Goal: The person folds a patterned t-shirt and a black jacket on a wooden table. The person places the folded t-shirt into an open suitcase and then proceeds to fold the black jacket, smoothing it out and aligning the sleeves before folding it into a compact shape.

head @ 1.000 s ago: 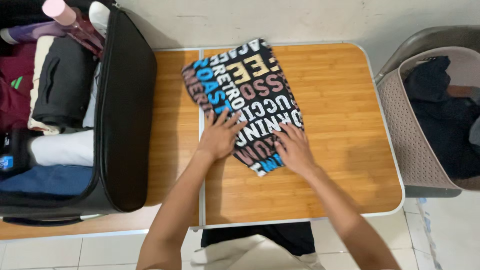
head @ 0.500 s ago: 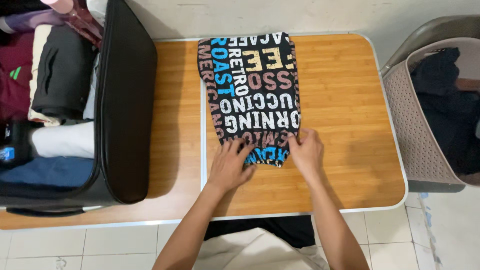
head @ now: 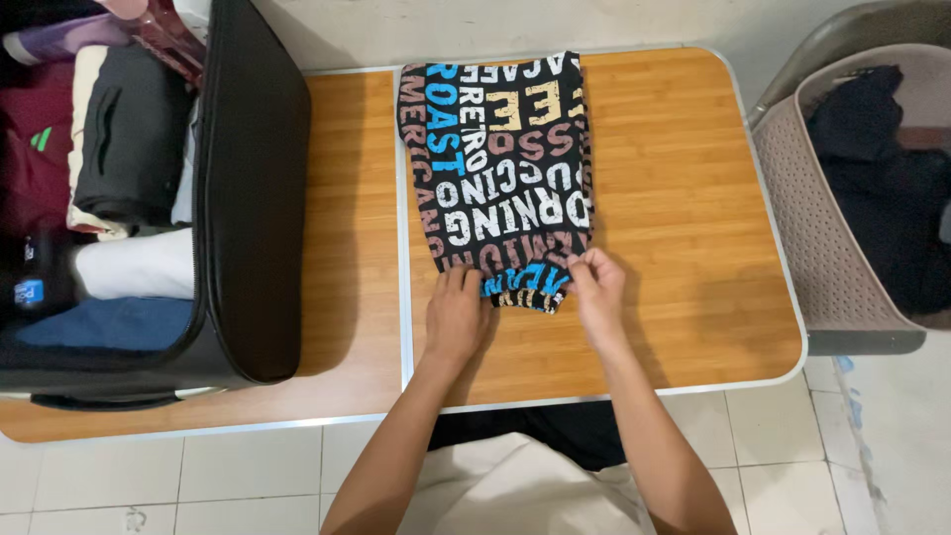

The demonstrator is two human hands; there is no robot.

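Here, folded garment (head: 500, 159), hands (head: 525, 302) at near hem

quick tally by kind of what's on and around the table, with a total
hands: 2, left and right, both gripping the garment's near end
folded black lettered garment: 1
wooden table: 1
open black suitcase: 1
laundry basket: 1
total: 6

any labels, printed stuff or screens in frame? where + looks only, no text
Folded garment: centre of the wooden table, black with lettering printed all over in white, blue, tan and pink; left hand and right hand at its near edge.
Small blue label: on a dark item inside the open suitcase, far left.
No screens.
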